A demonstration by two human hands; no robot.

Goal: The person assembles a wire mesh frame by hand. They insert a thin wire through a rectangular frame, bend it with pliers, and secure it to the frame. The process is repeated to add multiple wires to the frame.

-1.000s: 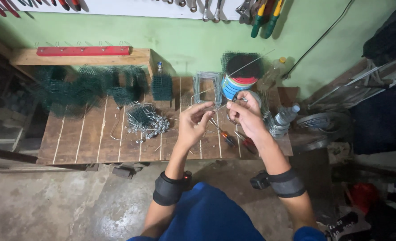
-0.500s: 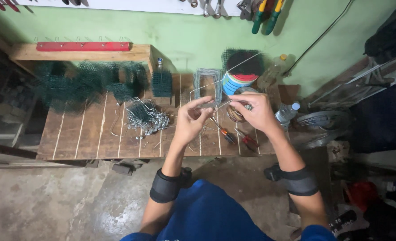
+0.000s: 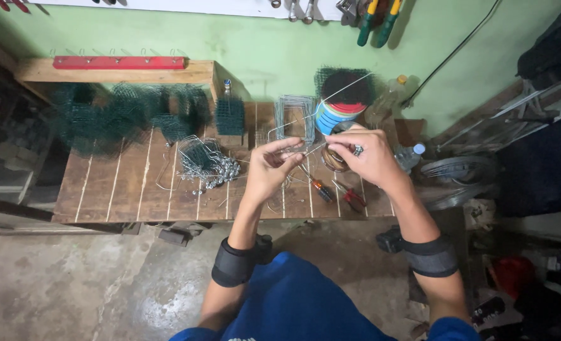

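Note:
My left hand (image 3: 270, 168) and my right hand (image 3: 365, 155) are raised over a wooden slat bench (image 3: 135, 189), close together. Both pinch a thin bent piece of grey wire (image 3: 287, 126) that runs between the fingers and loops up to the left. My right hand also grips a small dark metal part near its knuckles. A long straight wire (image 3: 350, 85) slants up from the hands toward the wall. Each forearm wears a black band.
On the bench lie a heap of bent wire pieces with small weights (image 3: 206, 165), green wire mesh pieces (image 3: 122, 117), a wire frame (image 3: 295, 113), a striped round container (image 3: 337, 113), a screwdriver (image 3: 316, 187) and red-handled pliers (image 3: 351, 197). Tools hang on the green wall.
My hands have stayed close together over the bench; the right hand has shifted slightly right and turned, still working the wire.

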